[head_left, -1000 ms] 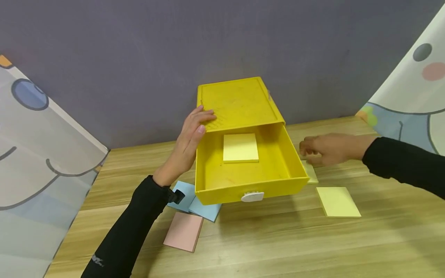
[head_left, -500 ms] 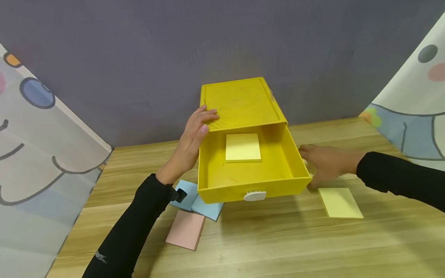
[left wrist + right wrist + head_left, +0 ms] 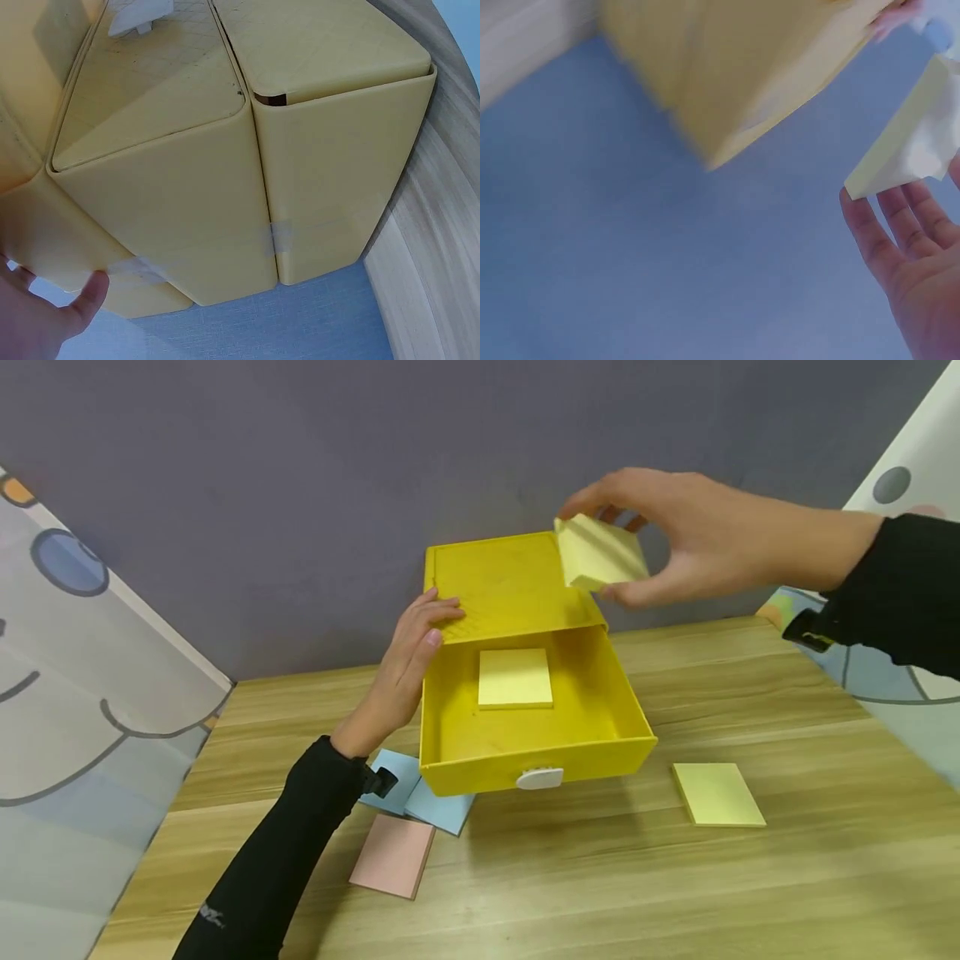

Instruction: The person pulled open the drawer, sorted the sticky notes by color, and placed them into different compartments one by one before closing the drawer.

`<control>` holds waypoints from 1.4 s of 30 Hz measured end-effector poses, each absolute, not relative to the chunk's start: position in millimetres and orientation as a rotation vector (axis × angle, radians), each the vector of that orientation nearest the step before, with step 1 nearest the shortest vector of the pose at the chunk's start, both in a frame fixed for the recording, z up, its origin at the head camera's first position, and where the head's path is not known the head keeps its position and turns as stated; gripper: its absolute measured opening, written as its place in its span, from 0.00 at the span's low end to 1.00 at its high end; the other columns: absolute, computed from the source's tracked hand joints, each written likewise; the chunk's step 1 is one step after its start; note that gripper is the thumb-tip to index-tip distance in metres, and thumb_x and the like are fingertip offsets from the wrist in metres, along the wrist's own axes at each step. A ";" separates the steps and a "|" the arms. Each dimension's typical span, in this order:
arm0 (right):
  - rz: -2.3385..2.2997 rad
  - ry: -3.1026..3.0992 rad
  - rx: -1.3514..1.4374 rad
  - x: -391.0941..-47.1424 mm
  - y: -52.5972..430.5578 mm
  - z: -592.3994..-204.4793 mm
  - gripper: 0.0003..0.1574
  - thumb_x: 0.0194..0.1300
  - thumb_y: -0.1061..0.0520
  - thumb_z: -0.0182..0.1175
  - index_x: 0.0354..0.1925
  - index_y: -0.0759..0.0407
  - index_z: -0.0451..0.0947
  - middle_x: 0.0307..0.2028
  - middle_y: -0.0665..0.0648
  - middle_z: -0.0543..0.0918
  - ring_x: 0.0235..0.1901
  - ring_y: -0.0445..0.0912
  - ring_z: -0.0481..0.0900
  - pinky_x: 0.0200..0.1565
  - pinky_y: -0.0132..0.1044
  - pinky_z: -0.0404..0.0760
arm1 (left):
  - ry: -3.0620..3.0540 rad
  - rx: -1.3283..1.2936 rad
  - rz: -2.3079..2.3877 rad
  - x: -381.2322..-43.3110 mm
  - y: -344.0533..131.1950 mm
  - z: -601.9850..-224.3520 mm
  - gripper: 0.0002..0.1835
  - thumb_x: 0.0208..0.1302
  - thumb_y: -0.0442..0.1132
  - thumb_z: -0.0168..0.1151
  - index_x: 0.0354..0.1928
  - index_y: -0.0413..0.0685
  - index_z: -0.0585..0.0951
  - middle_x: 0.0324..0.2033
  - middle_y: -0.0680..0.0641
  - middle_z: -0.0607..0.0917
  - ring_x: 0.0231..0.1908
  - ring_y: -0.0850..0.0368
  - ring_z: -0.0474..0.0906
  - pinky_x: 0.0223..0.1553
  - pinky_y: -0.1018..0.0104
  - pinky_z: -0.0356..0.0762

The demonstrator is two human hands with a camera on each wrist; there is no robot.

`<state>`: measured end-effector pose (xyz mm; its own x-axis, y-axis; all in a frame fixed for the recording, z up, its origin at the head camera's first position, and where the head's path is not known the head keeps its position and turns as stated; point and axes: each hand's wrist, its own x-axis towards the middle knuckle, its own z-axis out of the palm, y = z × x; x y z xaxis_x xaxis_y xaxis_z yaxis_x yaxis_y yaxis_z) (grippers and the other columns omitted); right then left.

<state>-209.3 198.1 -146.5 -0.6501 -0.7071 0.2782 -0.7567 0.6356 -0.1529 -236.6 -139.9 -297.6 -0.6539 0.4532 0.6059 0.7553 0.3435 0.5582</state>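
A yellow drawer cabinet [image 3: 510, 585] stands against the grey wall with its top drawer [image 3: 585, 714] pulled out. Inside that drawer lies a yellow sticky note pad [image 3: 515, 678]. My left hand [image 3: 401, 668] rests on the cabinet's upper left edge, fingers on the top and thumb near the front; the left wrist view shows the same hand [image 3: 45, 315] by the cabinet's side. Raised above the cabinet's right side, my right hand [image 3: 690, 535] pinches another yellow sticky note pad [image 3: 600, 552] between thumb and fingers. In the right wrist view this pad [image 3: 907, 139] sits at the fingertips.
One more yellow pad [image 3: 720, 795] lies on the wooden table [image 3: 570, 877] right of the drawer. To the left are two blue pads [image 3: 441, 808] and a pink pad [image 3: 393, 856], partly under the left forearm. Lower drawers [image 3: 157, 82] show in the left wrist view.
My right hand has picked up the yellow sticky note pad beside the drawer and lifted it up and leftward above the cabinet. The left hand keeps its place.
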 end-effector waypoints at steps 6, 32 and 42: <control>0.150 -2.647 1.557 -196.7 124.9 -155.4 0.48 0.55 0.46 0.72 0.72 0.46 0.66 0.67 0.49 0.75 0.64 0.47 0.75 0.67 0.51 0.74 | -2.275 -1.071 -1.217 -240.3 -141.9 -301.3 0.33 0.82 0.58 0.28 0.66 0.42 0.74 0.70 0.42 0.72 0.81 0.50 0.49 0.83 0.47 0.42; -0.197 -2.590 1.700 -180.6 113.5 -174.7 0.20 0.66 0.51 0.68 0.54 0.46 0.76 0.49 0.47 0.81 0.43 0.43 0.81 0.48 0.41 0.84 | -2.253 -1.084 -1.255 -238.6 -138.4 -299.8 0.31 0.82 0.56 0.31 0.66 0.44 0.73 0.71 0.44 0.71 0.81 0.53 0.49 0.83 0.48 0.43; -0.368 -2.690 1.225 -186.0 208.9 -183.3 0.17 0.56 0.55 0.76 0.39 0.44 0.78 0.36 0.44 0.80 0.26 0.37 0.74 0.25 0.35 0.75 | -2.229 -1.080 -1.293 -237.5 -136.3 -297.2 0.33 0.81 0.59 0.31 0.65 0.42 0.74 0.70 0.42 0.71 0.81 0.51 0.49 0.82 0.48 0.42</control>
